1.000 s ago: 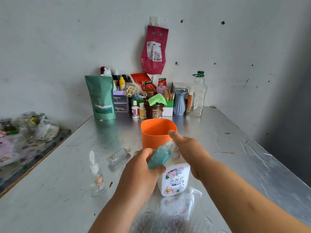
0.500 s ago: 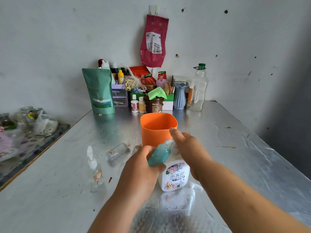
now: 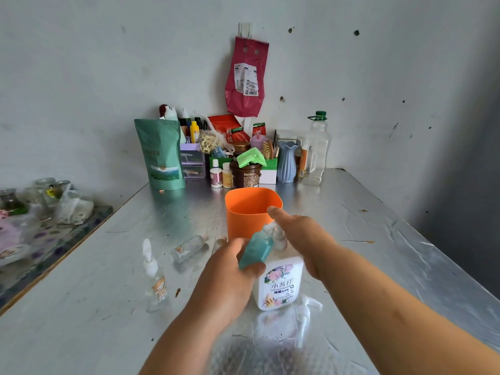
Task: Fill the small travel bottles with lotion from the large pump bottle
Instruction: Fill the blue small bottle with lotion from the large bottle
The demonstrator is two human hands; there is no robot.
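Lotion transfer: travel bottle held at the pump spout.
Left hand (image 3: pixel 230 269) grips the teal-filled small travel bottle (image 3: pixel 255 249), tilted, its mouth up against the head of the large pump bottle (image 3: pixel 278 285), which stands upright on the foil-covered table (image 3: pixel 378 239). Right hand (image 3: pixel 300 234) lies over the pump head, forefinger straight, gripping nothing. Orange cup (image 3: pixel 249 212) just behind the pump bottle. To its left: one clear bottle lying down (image 3: pixel 189 246), one clear pump-topped bottle upright (image 3: pixel 155 282). Loose white pump (image 3: pixel 305 312) lies just beside its base.
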